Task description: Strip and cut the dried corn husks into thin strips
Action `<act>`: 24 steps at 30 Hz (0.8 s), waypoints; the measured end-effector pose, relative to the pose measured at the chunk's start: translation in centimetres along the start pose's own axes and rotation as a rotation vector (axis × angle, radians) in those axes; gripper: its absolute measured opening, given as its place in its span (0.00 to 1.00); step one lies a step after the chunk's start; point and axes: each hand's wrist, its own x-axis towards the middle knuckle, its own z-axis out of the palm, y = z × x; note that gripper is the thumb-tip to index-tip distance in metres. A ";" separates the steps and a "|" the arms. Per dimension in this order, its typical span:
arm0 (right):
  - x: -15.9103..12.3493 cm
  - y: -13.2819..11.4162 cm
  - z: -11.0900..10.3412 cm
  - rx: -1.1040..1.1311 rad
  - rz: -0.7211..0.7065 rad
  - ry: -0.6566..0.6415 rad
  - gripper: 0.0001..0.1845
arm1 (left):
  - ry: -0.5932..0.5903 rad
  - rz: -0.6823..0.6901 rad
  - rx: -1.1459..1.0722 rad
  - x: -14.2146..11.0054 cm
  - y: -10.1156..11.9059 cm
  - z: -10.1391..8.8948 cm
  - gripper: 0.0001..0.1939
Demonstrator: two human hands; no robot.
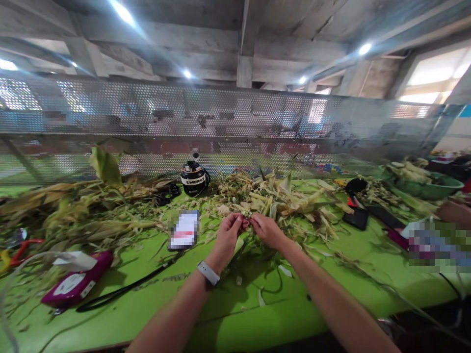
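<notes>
Both my hands meet over the green table (235, 318) in front of a heap of dried corn husks (279, 198). My left hand (228, 233), with a white watch on its wrist, pinches a thin strip of husk (247, 223) with closed fingers. My right hand (268, 230) has its fingers closed on the same strip from the other side. The two hands almost touch at the fingertips.
A phone (184, 229) lies left of my hands, its cable running across the table. A magenta device (75, 282) sits at the near left. A black jar (193, 179) stands by the perforated metal screen (235, 127). More husks pile at left (81, 206). A green bowl (427, 186) of husks and a black phone (356, 218) lie at right.
</notes>
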 end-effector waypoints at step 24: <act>0.8 0.2 -2.0 0.378 0.303 0.161 0.15 | -0.300 0.370 0.777 0.4 0.2 -1.5 0.04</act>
